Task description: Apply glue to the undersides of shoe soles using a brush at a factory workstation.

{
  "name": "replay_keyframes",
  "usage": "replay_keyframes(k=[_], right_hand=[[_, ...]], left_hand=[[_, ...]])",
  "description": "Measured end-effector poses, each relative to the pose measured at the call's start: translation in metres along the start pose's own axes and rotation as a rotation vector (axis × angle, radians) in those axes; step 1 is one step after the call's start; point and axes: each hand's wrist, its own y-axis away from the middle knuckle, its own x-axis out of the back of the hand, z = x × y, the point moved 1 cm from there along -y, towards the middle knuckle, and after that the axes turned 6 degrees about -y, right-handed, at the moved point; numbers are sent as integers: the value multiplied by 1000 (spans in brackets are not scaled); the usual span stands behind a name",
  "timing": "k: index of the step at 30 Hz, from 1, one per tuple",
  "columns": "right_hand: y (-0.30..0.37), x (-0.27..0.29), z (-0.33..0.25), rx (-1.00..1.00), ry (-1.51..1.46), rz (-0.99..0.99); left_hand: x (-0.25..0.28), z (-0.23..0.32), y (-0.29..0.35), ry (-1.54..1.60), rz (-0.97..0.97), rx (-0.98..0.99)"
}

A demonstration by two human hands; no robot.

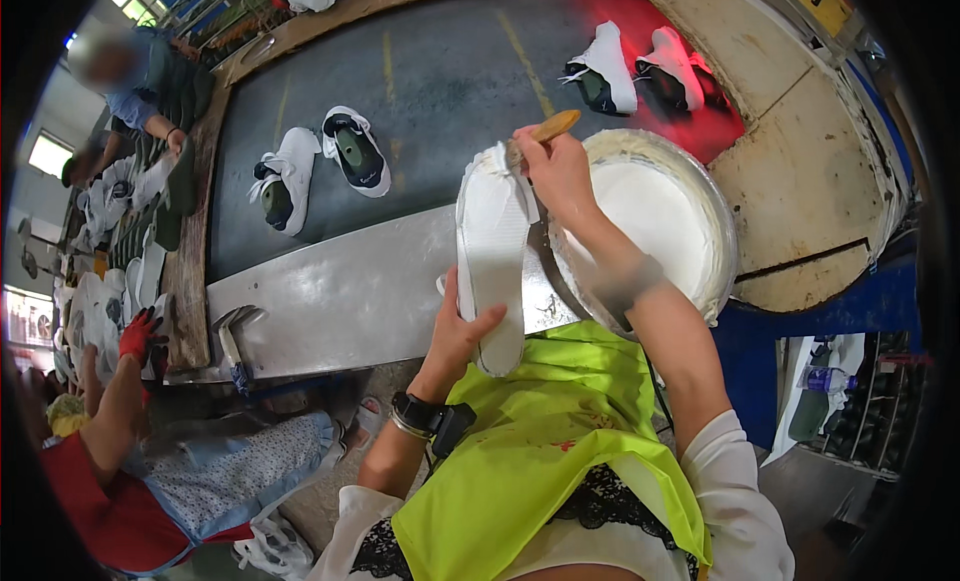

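My left hand (458, 329) grips a white shoe (492, 241) near its lower end, with the sole turned up toward me. In my right hand (558, 176) is a brush (555, 127) with a wooden handle. Its bristle end touches the far tip of the shoe, where white coating shows; the bristles are mostly hidden by my fingers. Just right of the shoe, under my right forearm, sits a round metal basin (722, 231) holding a thick white liquid (645, 206), some of it smeared up the inner wall.
On the dark conveyor belt (430, 91), white shoes (290, 181) lie at left and more shoes (605, 71) at right under red light. A hammer (232, 346) rests on the metal ledge (350, 291). Co-workers handle shoes at left, one wearing red gloves (138, 333).
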Motion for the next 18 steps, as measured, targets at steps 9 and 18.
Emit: replay_keyframes(k=[9, 18], right_hand=[[73, 34, -26, -52, 428, -108], [58, -14, -27, -39, 79, -104]], left_hand=[[5, 0, 3, 33, 17, 48], [3, -2, 4, -4, 56, 26]])
